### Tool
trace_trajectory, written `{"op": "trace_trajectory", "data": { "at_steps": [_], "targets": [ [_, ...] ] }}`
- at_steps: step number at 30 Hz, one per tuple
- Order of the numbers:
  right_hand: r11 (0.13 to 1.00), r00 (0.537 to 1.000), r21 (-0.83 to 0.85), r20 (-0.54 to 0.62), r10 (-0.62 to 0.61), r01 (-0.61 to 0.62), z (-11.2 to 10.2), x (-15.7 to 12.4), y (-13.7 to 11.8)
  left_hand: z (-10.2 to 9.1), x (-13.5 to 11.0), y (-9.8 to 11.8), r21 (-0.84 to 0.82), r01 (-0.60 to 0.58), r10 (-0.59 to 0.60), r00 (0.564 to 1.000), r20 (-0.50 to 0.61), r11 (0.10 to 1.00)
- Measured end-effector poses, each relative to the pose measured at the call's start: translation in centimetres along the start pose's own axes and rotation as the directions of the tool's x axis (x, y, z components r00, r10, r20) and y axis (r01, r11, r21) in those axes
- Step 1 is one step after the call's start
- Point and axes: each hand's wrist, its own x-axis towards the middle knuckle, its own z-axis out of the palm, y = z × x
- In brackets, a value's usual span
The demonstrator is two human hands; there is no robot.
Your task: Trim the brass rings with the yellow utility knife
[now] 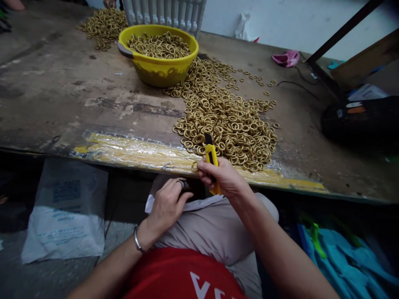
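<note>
My right hand (222, 176) is closed around a yellow utility knife (212, 154), whose dark blade points up toward the table. A single brass-coloured ring (194, 167) shows at its fingertips by the table edge. Below the edge, my left hand (170, 199) hovers over my lap with its thumb apart from the bent fingers; nothing shows between them, and some fingertips are hidden. A white bag or sheet (151, 202) lies beside and beneath it. Just beyond the knife spreads a large pile of brass-coloured rings (230, 124).
A yellow basin (158, 70) full of rings stands at the back, near a grey ribbed container (165, 16). Another ring pile (106, 25) lies far left. Clear tape covers the table edge (131, 155). A white printed bag (67, 216) stands below left; blue-green items (346, 257) lie lower right.
</note>
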Motion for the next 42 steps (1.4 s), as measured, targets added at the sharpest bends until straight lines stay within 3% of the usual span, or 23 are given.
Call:
{"op": "trace_trajectory", "data": {
  "at_steps": [3, 5, 9, 12, 14, 16, 18, 20, 22, 27, 37, 39, 42],
  "targets": [
    [0.977, 0.993, 0.191, 0.084, 0.078, -0.092, -0.2, -1.2, 0.4, -0.7, -0.2, 1.3, -0.237, 0.11, -0.142, 0.982, -0.124, 0.965],
    [0.959, 0.985, 0.252, 0.141, 0.097, -0.131, 0.0, -1.9, 0.7, -0.8, -0.1, 1.9, -0.346, 0.159, -0.213, 0.969, -0.125, 0.925],
    [0.939, 0.975, 0.296, 0.185, 0.126, -0.178, 0.9, -2.8, 1.1, -0.8, 0.6, 2.6, -0.384, 0.154, -0.211, 0.971, -0.11, 0.91],
    [0.953, 0.978, 0.259, 0.173, 0.115, -0.158, 1.4, -3.1, 1.3, -1.1, 1.2, 3.3, -0.448, 0.168, -0.238, 0.966, -0.104, 0.878],
    [0.982, 0.989, 0.169, 0.139, 0.059, -0.083, 1.4, -3.4, 1.4, -1.5, 1.4, 3.6, -0.558, 0.247, -0.306, 0.952, -0.013, 0.792],
    [0.997, 0.996, -0.029, 0.063, -0.068, 0.07, 1.2, -3.8, 1.6, -1.9, 1.6, 3.7, -0.663, 0.346, -0.366, 0.923, 0.115, 0.664],
    [0.905, 0.964, -0.344, 0.002, -0.265, 0.25, 0.8, -4.4, 2.0, -2.1, 1.7, 3.6, -0.73, 0.414, -0.396, 0.893, 0.211, 0.544],
    [0.692, 0.906, -0.635, 0.031, -0.422, 0.344, 0.2, -5.1, 2.5, -2.3, 1.7, 3.2, -0.766, 0.452, -0.398, 0.874, 0.278, 0.458],
    [0.498, 0.871, -0.785, 0.106, -0.479, 0.37, -0.3, -5.9, 3.0, -2.4, 1.6, 3.0, -0.776, 0.476, -0.371, 0.867, 0.334, 0.413],
    [0.232, 0.855, -0.907, 0.211, -0.474, 0.352, -0.9, -6.8, 4.0, -2.7, 1.5, 3.1, -0.744, 0.486, -0.369, 0.866, 0.337, 0.459],
    [-0.006, 0.888, -0.974, 0.209, -0.41, 0.226, -0.3, -6.0, 3.6, -3.9, 1.8, 3.8, -0.635, 0.405, -0.28, 0.914, 0.293, 0.658],
    [-0.056, 0.905, -0.985, 0.171, -0.39, 0.162, -0.6, -5.3, 3.3, -4.3, 1.5, 4.3, -0.599, 0.396, -0.274, 0.918, 0.288, 0.696],
    [-0.1, 0.912, -0.994, 0.013, -0.41, -0.031, -1.4, -3.8, 2.5, -4.9, 0.8, 5.1, -0.561, 0.358, -0.19, 0.923, 0.336, 0.747]
  ]
}}
